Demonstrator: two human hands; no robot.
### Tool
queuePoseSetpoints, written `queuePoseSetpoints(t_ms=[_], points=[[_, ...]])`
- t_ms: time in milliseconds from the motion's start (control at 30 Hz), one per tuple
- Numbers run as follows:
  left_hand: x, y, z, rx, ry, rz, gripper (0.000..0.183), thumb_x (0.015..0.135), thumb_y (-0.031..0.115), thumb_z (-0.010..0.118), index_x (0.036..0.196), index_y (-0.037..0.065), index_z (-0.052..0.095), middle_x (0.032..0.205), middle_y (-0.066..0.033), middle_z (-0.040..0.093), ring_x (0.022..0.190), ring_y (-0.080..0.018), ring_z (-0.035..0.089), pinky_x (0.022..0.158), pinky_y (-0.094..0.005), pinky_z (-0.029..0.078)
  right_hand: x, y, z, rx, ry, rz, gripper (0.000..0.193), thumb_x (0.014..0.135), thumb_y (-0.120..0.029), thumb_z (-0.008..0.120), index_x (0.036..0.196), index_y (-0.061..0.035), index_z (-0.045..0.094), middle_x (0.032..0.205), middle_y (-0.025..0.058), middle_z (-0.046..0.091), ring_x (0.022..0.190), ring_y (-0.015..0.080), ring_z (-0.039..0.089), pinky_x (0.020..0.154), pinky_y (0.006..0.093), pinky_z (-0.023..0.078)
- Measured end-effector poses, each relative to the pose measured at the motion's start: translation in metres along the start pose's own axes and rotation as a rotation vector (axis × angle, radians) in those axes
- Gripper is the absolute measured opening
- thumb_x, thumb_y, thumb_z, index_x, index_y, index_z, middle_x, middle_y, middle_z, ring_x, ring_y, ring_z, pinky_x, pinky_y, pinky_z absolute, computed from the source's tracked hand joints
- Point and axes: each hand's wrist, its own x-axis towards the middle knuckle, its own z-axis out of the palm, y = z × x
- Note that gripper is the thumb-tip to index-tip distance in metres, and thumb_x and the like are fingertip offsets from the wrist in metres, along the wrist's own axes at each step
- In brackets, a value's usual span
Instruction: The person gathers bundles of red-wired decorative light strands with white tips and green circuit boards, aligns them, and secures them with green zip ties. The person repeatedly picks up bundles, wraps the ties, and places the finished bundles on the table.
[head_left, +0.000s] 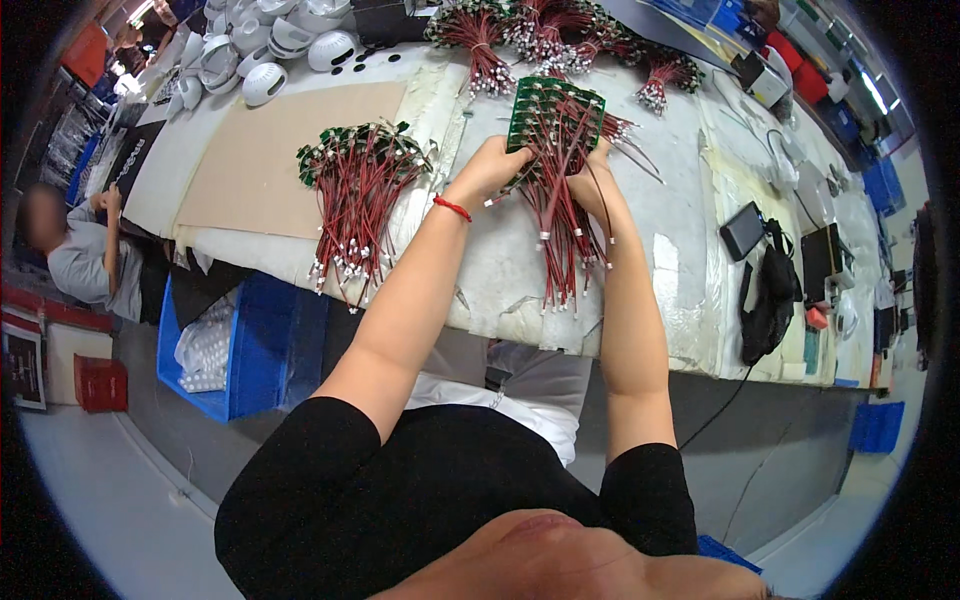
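Between my hands is a green circuit board panel [558, 105] with many dark red wires [560, 215] hanging off it toward the table's front edge. The wires end in small white connectors. My left hand [495, 165] grips the panel's lower left corner, a red string around that wrist. At the panel's lower right side, my right hand [597, 185] is closed around its edge, with some wires crossing in front of the fingers. Left of my left arm lies a pile of small green boards with red wires [365, 200], their white connectors pointing toward me.
Several bundles of red wires [485, 65] lie along the far side. White plastic housings [265, 83] are heaped at the back left beside a brown cardboard sheet [285, 150]. A black device [742, 232] and black bag [768, 300] lie right. A blue bin [232, 350] stands lower left, near a seated person [90, 250].
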Motion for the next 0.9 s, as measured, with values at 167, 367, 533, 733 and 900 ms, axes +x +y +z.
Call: queuePoseSetpoints(t_ms=[167,367,533,733,900], points=[[0.009,-0.013,-0.005,0.071,0.041,-0.042,0.031,0.085,0.026,0.057,0.092,-0.003,0.065,0.076,-0.001,0.06,0.067,-0.0087,0.05,0.058,-0.0259,0.041,0.0,0.0,0.014,-0.276,0.074,-0.123,0.061,0.079,-0.018,0.067,0.125,0.0015,0.033,0.106,0.0211,0.058,0.094,0.0312,0.055,0.087,0.0347,0.043],[-0.001,0.001,0.009,0.067,0.142,0.007,0.034,0.077,0.025,0.059,0.07,-0.008,0.059,0.055,-0.0066,0.054,0.049,-0.0151,0.051,0.045,-0.0346,0.041,-0.006,0.008,0.016,-0.351,0.238,-0.235,0.058,0.081,-0.019,0.063,0.126,-0.0005,0.031,0.114,0.0216,0.053,0.104,0.0339,0.052,0.09,0.0403,0.04],[-0.004,-0.009,0.015,0.039,0.247,0.08,0.049,0.081,0.039,0.063,0.075,-0.009,0.061,0.06,-0.0092,0.058,0.056,-0.0167,0.055,0.05,-0.0341,0.044,-0.009,0.0,0.026,-0.228,0.243,-0.3,0.057,0.079,-0.017,0.065,0.123,-0.0019,0.033,0.114,0.0179,0.053,0.099,0.0303,0.054,0.087,0.0383,0.041],[-0.005,0.006,0.014,0.054,0.231,0.036,0.037,0.079,0.028,0.061,0.079,-0.009,0.061,0.071,-0.0209,0.063,0.065,-0.0227,0.06,0.061,-0.0367,0.048,-0.011,-0.007,0.019,0.127,0.166,-0.206,0.058,0.078,-0.008,0.067,0.125,-0.001,0.034,0.113,0.0099,0.05,0.097,0.0206,0.052,0.086,0.0311,0.042],[0.004,-0.003,0.01,0.016,0.218,0.102,0.025,0.076,0.019,0.06,0.079,-0.005,0.063,0.072,-0.0194,0.064,0.065,-0.0252,0.061,0.061,-0.0365,0.047,0.0,0.006,0.007,0.066,0.183,-0.226,0.064,0.075,-0.001,0.066,0.128,0.0009,0.029,0.116,0.0136,0.048,0.098,0.0219,0.052,0.085,0.0309,0.044]])
